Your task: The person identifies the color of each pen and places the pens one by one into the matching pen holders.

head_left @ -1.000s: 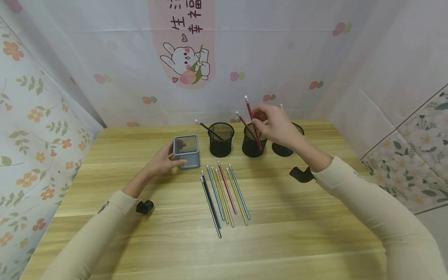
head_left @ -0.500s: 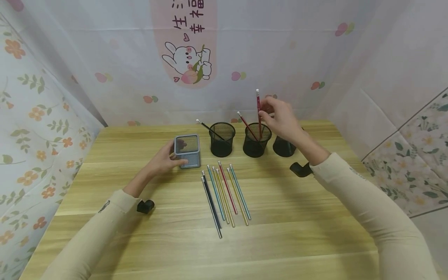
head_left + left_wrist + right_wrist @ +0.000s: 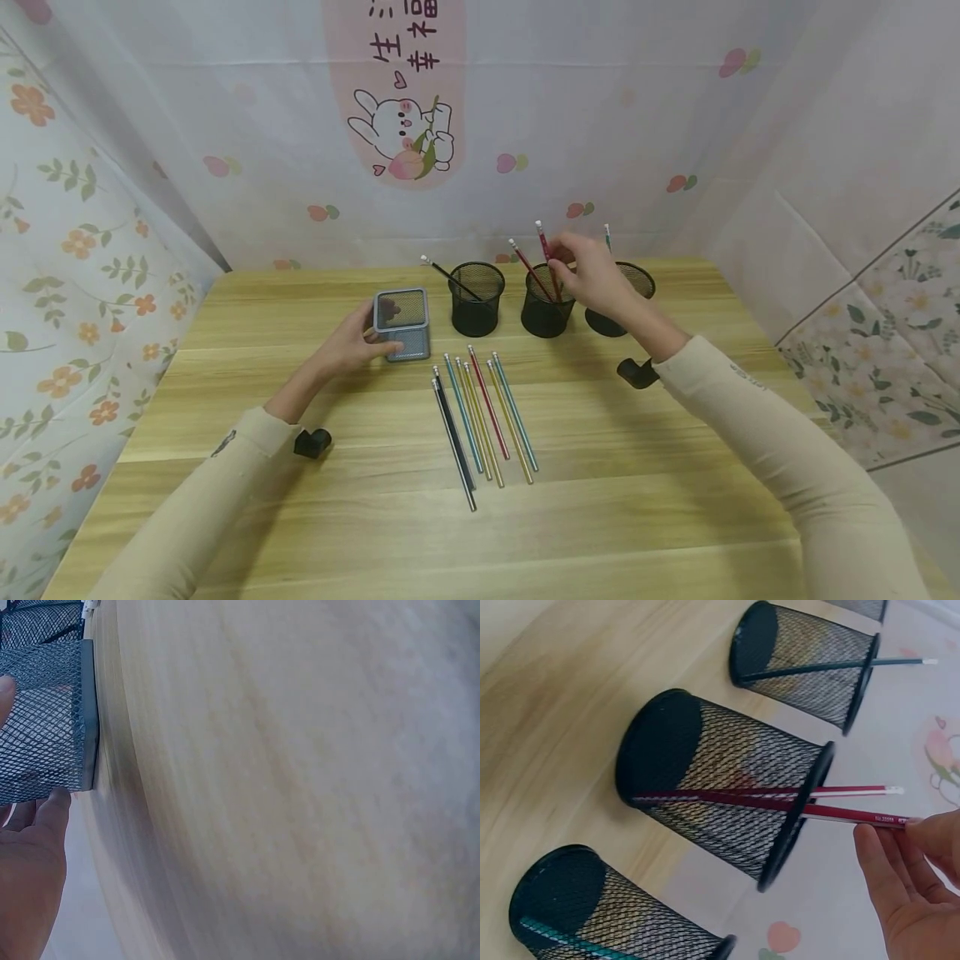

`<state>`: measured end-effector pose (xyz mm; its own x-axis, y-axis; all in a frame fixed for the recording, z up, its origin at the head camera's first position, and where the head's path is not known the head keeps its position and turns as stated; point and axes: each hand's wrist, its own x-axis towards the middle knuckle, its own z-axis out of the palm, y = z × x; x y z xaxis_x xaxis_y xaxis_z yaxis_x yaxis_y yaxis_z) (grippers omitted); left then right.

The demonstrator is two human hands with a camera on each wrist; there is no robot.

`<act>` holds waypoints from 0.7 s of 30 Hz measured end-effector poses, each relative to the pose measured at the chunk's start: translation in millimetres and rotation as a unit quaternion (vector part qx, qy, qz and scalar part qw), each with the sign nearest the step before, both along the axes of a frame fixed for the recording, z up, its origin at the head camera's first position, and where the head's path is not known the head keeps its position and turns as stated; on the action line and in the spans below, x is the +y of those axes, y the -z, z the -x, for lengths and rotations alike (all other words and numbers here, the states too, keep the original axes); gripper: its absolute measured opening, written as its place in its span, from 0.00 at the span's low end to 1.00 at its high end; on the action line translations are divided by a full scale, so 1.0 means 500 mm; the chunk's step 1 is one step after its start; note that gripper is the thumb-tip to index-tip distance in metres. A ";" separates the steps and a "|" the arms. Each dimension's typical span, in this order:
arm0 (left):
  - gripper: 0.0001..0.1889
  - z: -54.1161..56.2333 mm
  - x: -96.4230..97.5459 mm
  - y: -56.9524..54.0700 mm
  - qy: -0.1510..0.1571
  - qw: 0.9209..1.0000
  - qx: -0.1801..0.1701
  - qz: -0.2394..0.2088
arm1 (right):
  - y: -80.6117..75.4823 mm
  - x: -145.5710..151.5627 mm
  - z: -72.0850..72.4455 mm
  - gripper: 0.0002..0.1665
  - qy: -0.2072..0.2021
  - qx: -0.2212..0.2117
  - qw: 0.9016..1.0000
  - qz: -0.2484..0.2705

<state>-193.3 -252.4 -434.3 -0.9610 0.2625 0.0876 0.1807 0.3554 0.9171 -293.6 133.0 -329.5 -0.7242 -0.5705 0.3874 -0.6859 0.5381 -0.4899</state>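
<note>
My left hand [image 3: 347, 346] holds a grey square mesh pen holder [image 3: 408, 343], thumb on the near side and fingers round the left side. In the left wrist view this holder [image 3: 45, 727] is partly cut off. My right hand [image 3: 592, 271] pinches a red pencil [image 3: 855, 816] near its upper end. The pencil's lower part is inside the middle round black mesh cup [image 3: 543, 321], beside another red pencil [image 3: 523, 258] leaning left. A black pencil [image 3: 442, 273] leans in the left cup [image 3: 474, 317]. A teal pencil [image 3: 570, 941] stands in the right cup [image 3: 637, 279], partly behind my hand.
Several pencils [image 3: 480, 417] in black, blue, gold and red lie side by side on the wooden table [image 3: 637, 517], eraser ends toward the cups. Behind the cups hangs a printed curtain [image 3: 570, 125]. A floral cloth [image 3: 82, 333] borders the left side.
The red pencil in my right hand has come upright over the middle cup, then moved down inside it, its eraser end tilting left. My left hand and the grey holder stay put.
</note>
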 end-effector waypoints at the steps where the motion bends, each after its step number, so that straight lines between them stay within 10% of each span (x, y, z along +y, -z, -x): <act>1: 0.38 0.000 0.000 0.000 0.001 1.000 0.001 0.000 | 0.003 0.000 0.001 0.06 -0.002 -0.001 1.000 -0.001; 21: 0.37 0.003 -0.004 0.005 0.003 1.000 0.006 -0.001 | 0.058 -0.007 0.009 0.06 -0.027 -0.004 0.999 -0.037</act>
<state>-194.6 -254.1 -436.9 -0.9584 0.2672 0.1003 0.1943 0.3533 0.9151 -298.0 129.4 -358.6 -0.6938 -0.6365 0.3369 -0.7118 0.5351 -0.4550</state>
